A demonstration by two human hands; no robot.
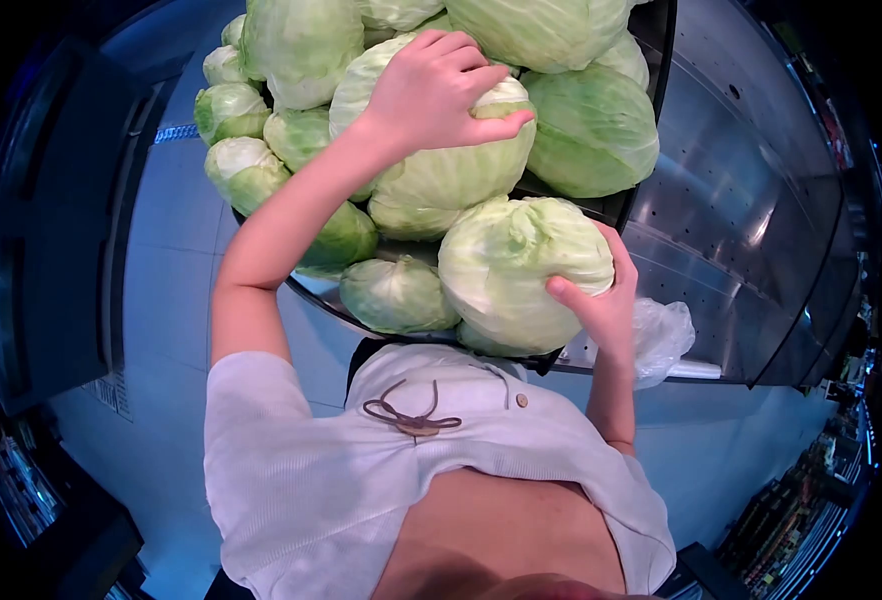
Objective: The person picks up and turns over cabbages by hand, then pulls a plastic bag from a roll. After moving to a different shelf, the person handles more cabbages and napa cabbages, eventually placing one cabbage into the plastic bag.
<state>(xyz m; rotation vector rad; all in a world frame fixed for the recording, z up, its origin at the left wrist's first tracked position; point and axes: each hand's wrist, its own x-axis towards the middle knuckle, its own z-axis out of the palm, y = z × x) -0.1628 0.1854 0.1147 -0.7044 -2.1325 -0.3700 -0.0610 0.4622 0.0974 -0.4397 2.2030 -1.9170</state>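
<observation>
Just right of the frame's middle sits a big pale cabbage (516, 275), with the right grip (609, 300) clamped on its side. Above, the left grip (439, 95), thumb apart from bent fingers, is over another cabbage (451, 180). Smaller cabbages (245, 172) lie at upper left.

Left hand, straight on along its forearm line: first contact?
Probably the big cabbage at the picture's top edge, just beyond the left hand. Depth is unclear; it might pass over.
</observation>
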